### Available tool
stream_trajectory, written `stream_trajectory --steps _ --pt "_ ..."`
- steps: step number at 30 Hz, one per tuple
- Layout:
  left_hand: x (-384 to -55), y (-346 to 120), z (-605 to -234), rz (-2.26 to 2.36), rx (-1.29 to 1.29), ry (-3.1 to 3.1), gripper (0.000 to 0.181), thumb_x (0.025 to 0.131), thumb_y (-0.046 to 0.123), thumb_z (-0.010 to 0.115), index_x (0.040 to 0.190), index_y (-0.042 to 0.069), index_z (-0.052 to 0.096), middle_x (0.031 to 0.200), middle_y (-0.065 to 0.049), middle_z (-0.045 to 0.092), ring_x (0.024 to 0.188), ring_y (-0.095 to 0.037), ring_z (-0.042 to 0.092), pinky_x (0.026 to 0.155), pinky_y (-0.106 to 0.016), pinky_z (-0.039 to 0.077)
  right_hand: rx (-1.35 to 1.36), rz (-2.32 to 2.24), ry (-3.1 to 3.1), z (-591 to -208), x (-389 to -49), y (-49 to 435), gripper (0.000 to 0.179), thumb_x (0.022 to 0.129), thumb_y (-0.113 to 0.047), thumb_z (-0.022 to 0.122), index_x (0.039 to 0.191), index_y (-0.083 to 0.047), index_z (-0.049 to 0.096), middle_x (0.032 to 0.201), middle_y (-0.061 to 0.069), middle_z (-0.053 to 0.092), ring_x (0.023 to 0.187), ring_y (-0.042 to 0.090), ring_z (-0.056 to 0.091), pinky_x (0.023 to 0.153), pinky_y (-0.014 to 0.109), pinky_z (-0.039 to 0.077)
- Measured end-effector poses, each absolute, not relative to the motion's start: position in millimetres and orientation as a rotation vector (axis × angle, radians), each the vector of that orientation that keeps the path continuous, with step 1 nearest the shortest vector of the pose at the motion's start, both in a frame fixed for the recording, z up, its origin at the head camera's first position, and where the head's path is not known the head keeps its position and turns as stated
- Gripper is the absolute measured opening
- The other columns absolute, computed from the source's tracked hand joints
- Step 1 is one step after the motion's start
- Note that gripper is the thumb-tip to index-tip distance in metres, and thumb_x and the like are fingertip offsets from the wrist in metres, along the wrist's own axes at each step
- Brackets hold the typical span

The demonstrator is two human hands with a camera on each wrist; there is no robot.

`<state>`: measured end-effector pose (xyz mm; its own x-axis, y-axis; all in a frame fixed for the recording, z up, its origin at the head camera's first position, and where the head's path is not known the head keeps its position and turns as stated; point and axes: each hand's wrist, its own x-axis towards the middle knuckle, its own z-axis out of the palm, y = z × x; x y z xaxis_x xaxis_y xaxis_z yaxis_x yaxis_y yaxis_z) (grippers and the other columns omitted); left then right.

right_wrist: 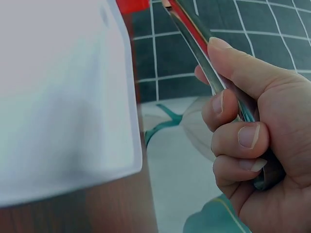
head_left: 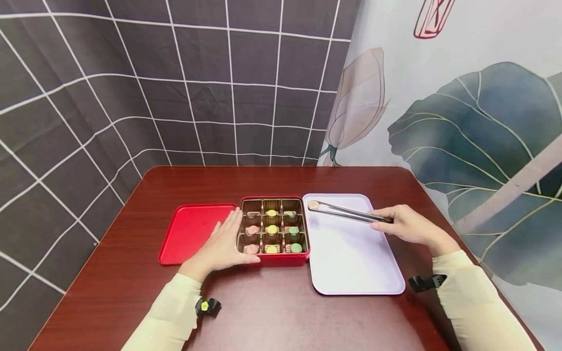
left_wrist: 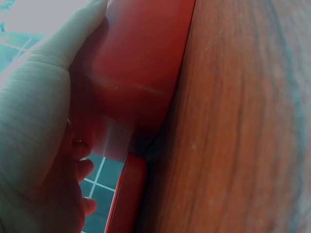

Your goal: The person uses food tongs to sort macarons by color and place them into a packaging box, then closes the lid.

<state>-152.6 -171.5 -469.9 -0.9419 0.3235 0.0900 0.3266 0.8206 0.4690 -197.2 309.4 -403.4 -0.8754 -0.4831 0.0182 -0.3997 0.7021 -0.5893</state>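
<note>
Against the left side and front corner of a red box [head_left: 285, 260] rests my left hand [head_left: 223, 246], its fingers straight along the side and its thumb at the front. Gold dividers part the box into compartments holding small pink pieces [head_left: 252, 230], yellow pieces [head_left: 272, 229] and green pieces [head_left: 296, 248]. My right hand [head_left: 406, 225] grips metal tongs [head_left: 347, 213], its fingers curled round the handle in the right wrist view. Between the tong tips sits a round pale peach piece [head_left: 313, 204], over the far left part of a white tray [head_left: 351, 263].
A red lid [head_left: 193, 229] lies left of the box, partly behind my left hand. The tray stands close against the box's right side. All are on a reddish-brown table [head_left: 272, 312], with a dark gridded curtain [head_left: 197, 97] and a leaf-printed one [head_left: 474, 122] behind.
</note>
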Motion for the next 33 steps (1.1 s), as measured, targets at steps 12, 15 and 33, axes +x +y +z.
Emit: stream_trajectory --steps 12,15,33 --pt "-152 -172 -468 -0.779 -0.538 -2.986 0.134 0.06 0.081 0.067 0.154 0.005 0.011 0.161 -0.01 0.009 0.147 -0.026 0.007 0.114 -0.056 0.01 -0.832 -0.848 2.712 -393 -222 270 0.041 0.084 -0.029 0.075 0.121 -0.013 0.069 0.077 -0.005 0.063 0.059 0.014 0.047 0.047 0.026 0.038" --pt "-152 -172 -468 -0.785 -0.542 -2.979 0.134 0.06 0.079 0.069 0.154 0.004 0.011 0.16 -0.011 0.01 0.147 -0.027 0.007 0.114 -0.057 0.011 -0.852 -0.837 2.69 -391 -228 261 0.041 0.085 -0.029 0.075 0.122 -0.013 0.068 0.079 -0.005 0.064 0.058 0.014 0.045 0.047 0.026 0.038" --pt "-152 -171 -469 -0.779 -0.529 -3.003 0.136 0.058 0.086 0.062 0.154 0.005 0.009 0.161 -0.01 0.008 0.147 -0.024 0.006 0.115 -0.054 0.01 -1.016 -0.841 2.586 -388 -257 213 0.043 0.085 -0.037 0.073 0.119 -0.012 0.07 0.081 -0.004 0.066 0.057 0.014 0.051 0.049 0.027 0.043"
